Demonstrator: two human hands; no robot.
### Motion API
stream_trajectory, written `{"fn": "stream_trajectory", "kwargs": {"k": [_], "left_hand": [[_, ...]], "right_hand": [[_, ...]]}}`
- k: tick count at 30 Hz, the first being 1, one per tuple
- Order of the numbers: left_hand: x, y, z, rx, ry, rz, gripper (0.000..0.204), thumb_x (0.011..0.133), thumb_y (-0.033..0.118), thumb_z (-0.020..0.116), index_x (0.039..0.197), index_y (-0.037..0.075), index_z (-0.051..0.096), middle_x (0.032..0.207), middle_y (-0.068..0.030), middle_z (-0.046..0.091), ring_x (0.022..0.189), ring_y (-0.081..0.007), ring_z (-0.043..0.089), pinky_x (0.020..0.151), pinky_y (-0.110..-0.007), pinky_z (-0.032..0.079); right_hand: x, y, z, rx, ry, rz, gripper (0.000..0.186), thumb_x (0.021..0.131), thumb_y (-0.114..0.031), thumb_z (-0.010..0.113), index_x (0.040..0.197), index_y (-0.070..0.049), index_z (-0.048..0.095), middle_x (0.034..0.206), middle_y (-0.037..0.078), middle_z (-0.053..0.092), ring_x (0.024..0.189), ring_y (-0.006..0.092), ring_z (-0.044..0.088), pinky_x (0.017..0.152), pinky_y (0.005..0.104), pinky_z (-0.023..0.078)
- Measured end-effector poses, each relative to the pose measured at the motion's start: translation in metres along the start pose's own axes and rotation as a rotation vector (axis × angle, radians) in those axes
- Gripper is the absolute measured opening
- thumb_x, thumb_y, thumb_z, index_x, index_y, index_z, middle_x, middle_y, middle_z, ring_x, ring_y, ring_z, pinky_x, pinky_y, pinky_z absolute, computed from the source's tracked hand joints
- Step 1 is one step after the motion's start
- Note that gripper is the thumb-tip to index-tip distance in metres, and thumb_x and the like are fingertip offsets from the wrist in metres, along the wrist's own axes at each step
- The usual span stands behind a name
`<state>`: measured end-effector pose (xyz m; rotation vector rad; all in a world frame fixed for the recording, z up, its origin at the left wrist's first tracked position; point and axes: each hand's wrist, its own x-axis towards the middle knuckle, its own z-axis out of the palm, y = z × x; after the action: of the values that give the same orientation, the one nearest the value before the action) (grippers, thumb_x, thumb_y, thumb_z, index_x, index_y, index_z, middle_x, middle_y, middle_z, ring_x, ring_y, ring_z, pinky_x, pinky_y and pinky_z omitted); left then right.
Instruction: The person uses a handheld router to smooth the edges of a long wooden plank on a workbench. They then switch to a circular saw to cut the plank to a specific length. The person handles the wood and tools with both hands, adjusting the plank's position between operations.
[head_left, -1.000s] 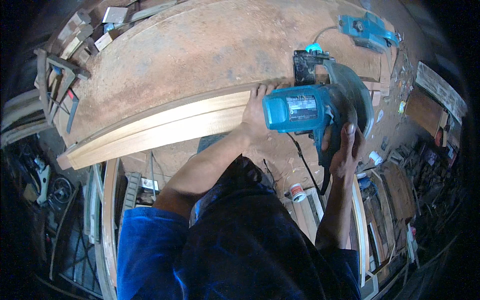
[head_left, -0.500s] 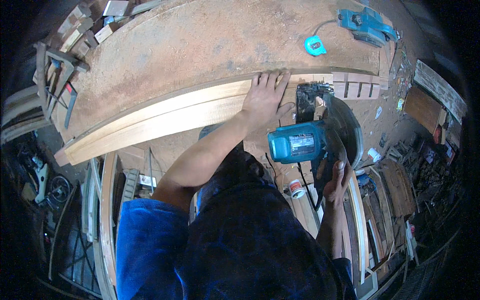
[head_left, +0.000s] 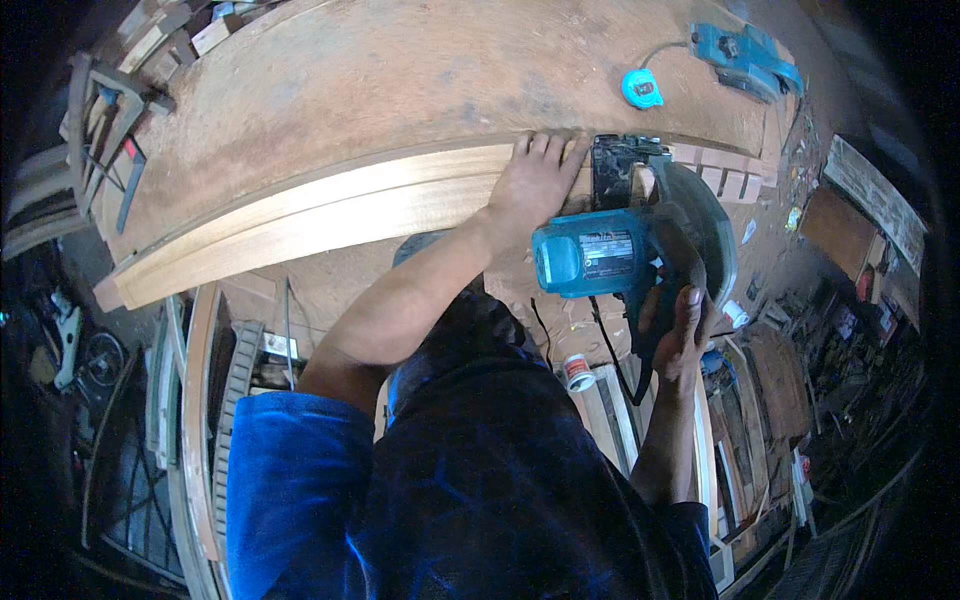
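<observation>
Long pale wooden boards (head_left: 320, 215) lie side by side along the near side of the workbench. My left hand (head_left: 530, 183) presses on their right part, fingers hooked over the far edge. Close to its right, a teal circular saw (head_left: 588, 256) rests with its black base plate across the boards. My right hand (head_left: 682, 325) is wrapped round the saw's rear handle, its fingers partly in shadow. A dark guard covers the blade, so the cut line is hidden. Beyond the saw sit several short wooden pieces (head_left: 735, 184) in a row.
On the brown workbench (head_left: 400, 90) lie a turquoise tape measure (head_left: 642, 89) and a teal electric planer (head_left: 745, 58) at the far right. A try square (head_left: 130, 185) lies at the left end. Below are a white tub (head_left: 578, 372), stacked timber and a dark cord.
The circular saw has moved away from me, its base now farther across the boards, with my right hand still on it. My left hand stays on the boards. The view has shifted slightly.
</observation>
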<state>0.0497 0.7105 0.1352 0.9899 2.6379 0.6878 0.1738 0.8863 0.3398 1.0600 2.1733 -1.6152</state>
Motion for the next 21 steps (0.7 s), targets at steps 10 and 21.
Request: {"fn": "stream_trajectory", "kwargs": {"k": [10, 21], "left_hand": [[-0.001, -0.003, -0.007, -0.118, 0.077, 0.028, 0.077, 0.094, 0.034, 0.060, 0.156, -0.008, 0.043, 0.144, -0.0239, 0.054, 0.133, -0.0399, 0.051, 0.113, -0.048, 0.039], [-0.003, -0.005, -0.018, -0.230, 0.012, 0.065, 0.089, 0.089, 0.039, 0.064, 0.160, -0.008, 0.038, 0.139, -0.0255, 0.057, 0.129, -0.0388, 0.052, 0.117, -0.051, 0.034]], "right_hand": [[0.019, -0.021, 0.012, -0.010, -0.009, -0.010, 0.078, 0.103, -0.067, 0.056, 0.139, 0.002, 0.058, 0.097, 0.005, 0.065, 0.074, 0.0102, 0.057, 0.060, 0.0254, 0.044], [0.047, -0.020, 0.025, -0.184, 0.177, -0.185, 0.054, 0.112, -0.051, 0.048, 0.116, 0.001, 0.065, 0.083, 0.010, 0.067, 0.062, 0.0188, 0.059, 0.059, 0.0320, 0.046]]}}
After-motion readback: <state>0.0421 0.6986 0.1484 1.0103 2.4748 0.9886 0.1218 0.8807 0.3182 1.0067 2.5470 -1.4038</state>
